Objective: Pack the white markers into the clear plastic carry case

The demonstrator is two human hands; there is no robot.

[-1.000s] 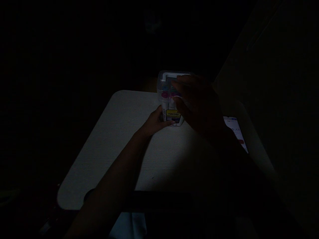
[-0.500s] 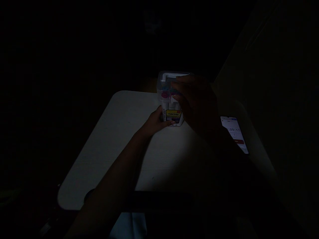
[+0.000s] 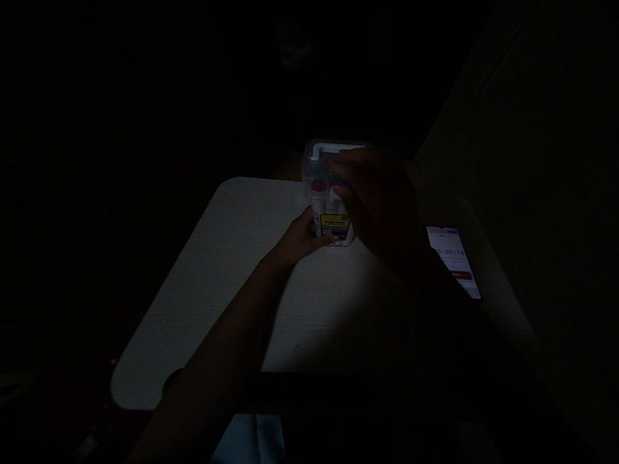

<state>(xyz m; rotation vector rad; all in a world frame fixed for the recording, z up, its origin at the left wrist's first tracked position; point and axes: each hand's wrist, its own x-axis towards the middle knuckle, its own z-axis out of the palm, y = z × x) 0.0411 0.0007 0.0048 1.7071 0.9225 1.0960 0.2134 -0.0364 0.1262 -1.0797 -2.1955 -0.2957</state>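
Note:
In dim light, a clear plastic box (image 3: pixel 322 169) with a white handle (image 3: pixel 325 151) stands on a pale desktop. Pink and blue caps (image 3: pixel 319 186) show through its wall, and a yellow-and-white label (image 3: pixel 334 227) sits low on its front. My left hand (image 3: pixel 304 238) wraps the lower left corner of the box, with fingertips reaching the label. My right hand (image 3: pixel 380 200) is dark and spread over the upper right of the box. Its fingers lie across the top, and whether they grip anything is hidden by shadow.
The pale desktop (image 3: pixel 207 303) has a rounded corner at the far left and a curved front edge. A phone (image 3: pixel 453 261) lies to the right showing a timer. Darkness surrounds the desk, and a dark strip runs along its near side.
The box's top has shifted slightly left, and my right hand has moved slightly left with it. The picture has grown darker, and the phone's timer reads one second later.

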